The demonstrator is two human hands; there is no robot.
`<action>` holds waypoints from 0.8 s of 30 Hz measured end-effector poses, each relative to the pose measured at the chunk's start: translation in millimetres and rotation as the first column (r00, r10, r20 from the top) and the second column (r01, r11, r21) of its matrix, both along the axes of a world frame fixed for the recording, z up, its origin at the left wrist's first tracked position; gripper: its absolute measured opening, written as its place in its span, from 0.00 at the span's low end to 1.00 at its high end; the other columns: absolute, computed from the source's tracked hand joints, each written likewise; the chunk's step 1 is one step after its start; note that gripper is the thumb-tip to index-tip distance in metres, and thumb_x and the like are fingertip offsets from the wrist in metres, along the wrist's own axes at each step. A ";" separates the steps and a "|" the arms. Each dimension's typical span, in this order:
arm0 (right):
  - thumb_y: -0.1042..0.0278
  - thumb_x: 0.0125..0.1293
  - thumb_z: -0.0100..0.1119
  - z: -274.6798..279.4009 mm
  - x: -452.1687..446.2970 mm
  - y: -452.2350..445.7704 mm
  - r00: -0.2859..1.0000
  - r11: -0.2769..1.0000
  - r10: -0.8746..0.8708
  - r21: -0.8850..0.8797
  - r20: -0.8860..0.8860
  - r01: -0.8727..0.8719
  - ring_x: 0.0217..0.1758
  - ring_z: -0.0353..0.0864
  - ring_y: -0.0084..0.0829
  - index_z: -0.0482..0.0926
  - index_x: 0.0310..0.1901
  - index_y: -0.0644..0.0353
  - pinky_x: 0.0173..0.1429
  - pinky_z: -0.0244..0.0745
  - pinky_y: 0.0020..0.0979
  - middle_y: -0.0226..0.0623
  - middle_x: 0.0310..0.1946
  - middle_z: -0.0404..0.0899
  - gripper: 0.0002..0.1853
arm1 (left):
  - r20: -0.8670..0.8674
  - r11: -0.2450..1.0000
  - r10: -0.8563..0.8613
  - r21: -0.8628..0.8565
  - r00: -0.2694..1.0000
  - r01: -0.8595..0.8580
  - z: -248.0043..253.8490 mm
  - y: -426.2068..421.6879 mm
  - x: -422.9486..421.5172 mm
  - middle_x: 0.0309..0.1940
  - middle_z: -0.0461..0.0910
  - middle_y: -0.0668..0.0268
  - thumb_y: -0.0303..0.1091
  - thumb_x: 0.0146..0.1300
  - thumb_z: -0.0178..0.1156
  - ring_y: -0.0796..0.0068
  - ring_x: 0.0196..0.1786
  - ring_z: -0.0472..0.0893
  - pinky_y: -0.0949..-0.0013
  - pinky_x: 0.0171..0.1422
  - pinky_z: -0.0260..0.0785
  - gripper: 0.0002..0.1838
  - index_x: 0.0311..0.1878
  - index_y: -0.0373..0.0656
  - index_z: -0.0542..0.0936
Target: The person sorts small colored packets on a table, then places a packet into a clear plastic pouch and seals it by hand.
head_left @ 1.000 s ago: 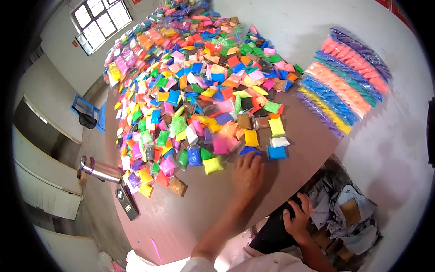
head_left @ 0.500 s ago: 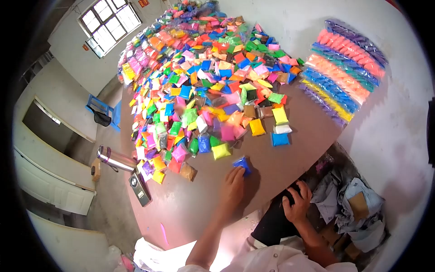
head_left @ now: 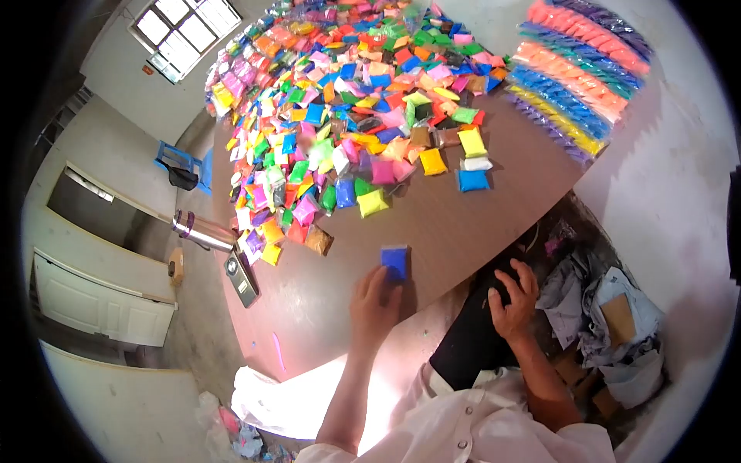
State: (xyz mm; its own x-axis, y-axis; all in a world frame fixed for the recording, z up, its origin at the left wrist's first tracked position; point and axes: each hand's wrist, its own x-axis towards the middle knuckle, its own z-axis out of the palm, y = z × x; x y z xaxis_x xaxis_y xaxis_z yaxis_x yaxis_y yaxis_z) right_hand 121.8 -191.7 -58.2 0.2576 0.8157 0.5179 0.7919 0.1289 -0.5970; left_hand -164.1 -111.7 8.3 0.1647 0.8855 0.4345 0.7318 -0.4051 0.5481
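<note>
Head view: your half-curled left hand (head_left: 373,309) touches the blue packet (head_left: 394,262) just ahead, grip unclear; your right hand (head_left: 512,305) is open, empty.

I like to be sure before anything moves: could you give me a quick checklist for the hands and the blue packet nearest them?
1. Left hand at the blue packet: ok, fingers at its near edge.
2. Packet separate from the colorful pile: ok, bare tabletop lies between.
3. Right hand free: ok, fingers spread, no object seen in it.
4. Right hand over the tabletop: not ok, it is past the edge, by the dark-clothed leg.
5. Packet sealed all round: cannot tell, too small to see.
6. Flask and phone away from both hands: ok.
</note>
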 end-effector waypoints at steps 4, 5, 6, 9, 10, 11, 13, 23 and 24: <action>0.59 0.68 0.64 -2.9 -5.6 -9.5 0.999 1.000 -0.011 0.026 -0.030 0.012 0.73 0.71 0.55 0.85 0.57 0.62 0.77 0.64 0.54 0.49 0.69 0.74 0.20 | -0.150 0.994 -0.013 0.108 0.989 0.029 -10.7 6.9 7.2 0.58 0.84 0.54 0.31 0.64 0.73 0.49 0.60 0.82 0.52 0.65 0.75 0.21 0.60 0.41 0.83; 0.60 0.68 0.66 -3.9 -7.4 -8.4 0.999 0.999 -0.005 0.039 -0.051 0.007 0.73 0.72 0.54 0.86 0.55 0.61 0.77 0.65 0.54 0.48 0.69 0.75 0.19 | -0.158 0.992 -0.025 0.119 0.987 0.044 -11.0 8.7 6.8 0.57 0.84 0.55 0.32 0.64 0.74 0.49 0.58 0.83 0.52 0.63 0.75 0.21 0.59 0.41 0.83; 0.60 0.67 0.67 -4.1 -10.8 -5.7 0.997 0.998 0.001 0.057 -0.073 0.004 0.72 0.72 0.53 0.88 0.53 0.60 0.76 0.65 0.54 0.47 0.69 0.75 0.17 | -0.168 0.989 -0.036 0.134 0.985 0.059 -8.9 12.3 5.6 0.56 0.84 0.56 0.33 0.64 0.74 0.50 0.56 0.83 0.52 0.61 0.74 0.20 0.58 0.41 0.83; 0.61 0.66 0.68 -2.3 -20.4 -5.3 0.996 0.998 -0.027 0.052 -0.087 0.032 0.72 0.73 0.52 0.88 0.52 0.61 0.75 0.66 0.55 0.47 0.68 0.76 0.17 | -0.232 0.990 -0.050 0.116 0.972 0.078 -3.6 16.9 7.1 0.52 0.84 0.58 0.34 0.64 0.73 0.51 0.53 0.83 0.52 0.58 0.74 0.18 0.56 0.41 0.84; 0.61 0.66 0.68 -0.8 -22.8 -5.4 0.996 0.998 -0.024 0.060 -0.085 0.030 0.72 0.73 0.52 0.88 0.52 0.61 0.75 0.66 0.55 0.47 0.68 0.76 0.17 | -0.230 0.989 -0.046 0.124 0.972 0.076 -4.4 17.3 7.0 0.52 0.84 0.58 0.34 0.64 0.73 0.51 0.53 0.83 0.52 0.58 0.74 0.18 0.56 0.41 0.84; 0.63 0.65 0.68 1.5 -24.3 -6.2 0.997 0.998 -0.027 0.051 -0.069 0.030 0.71 0.74 0.51 0.88 0.51 0.61 0.74 0.68 0.54 0.46 0.66 0.78 0.16 | -0.233 0.990 -0.054 0.118 0.971 0.084 -6.2 17.6 7.4 0.50 0.84 0.58 0.33 0.65 0.73 0.51 0.52 0.83 0.52 0.57 0.74 0.17 0.55 0.41 0.84; 0.65 0.65 0.69 14.4 -30.4 -4.0 0.998 0.998 -0.028 0.046 -0.052 0.030 0.70 0.76 0.50 0.88 0.51 0.61 0.72 0.70 0.52 0.45 0.64 0.80 0.15 | -0.235 0.989 -0.061 0.116 0.970 0.091 -7.4 16.6 6.8 0.49 0.84 0.58 0.33 0.65 0.72 0.51 0.51 0.83 0.52 0.57 0.74 0.17 0.54 0.40 0.84; 0.69 0.75 0.65 58.2 -95.5 56.5 0.604 0.870 0.285 -0.064 -0.744 -0.488 0.32 0.81 0.20 0.82 0.56 0.69 0.37 0.79 0.24 0.36 0.36 0.86 0.14 | 0.016 0.977 -0.120 0.178 0.993 0.115 6.3 -41.3 6.7 0.52 0.86 0.55 0.21 0.58 0.75 0.49 0.52 0.86 0.54 0.55 0.80 0.15 0.48 0.40 0.87; 0.69 0.76 0.65 59.5 -95.0 63.9 0.569 0.826 0.288 -0.101 -0.770 -0.555 0.33 0.82 0.19 0.83 0.56 0.69 0.38 0.81 0.24 0.34 0.37 0.86 0.14 | -0.002 0.973 -0.124 0.196 0.992 0.122 7.3 -44.3 8.3 0.52 0.86 0.54 0.19 0.56 0.75 0.50 0.54 0.86 0.56 0.58 0.81 0.14 0.47 0.40 0.88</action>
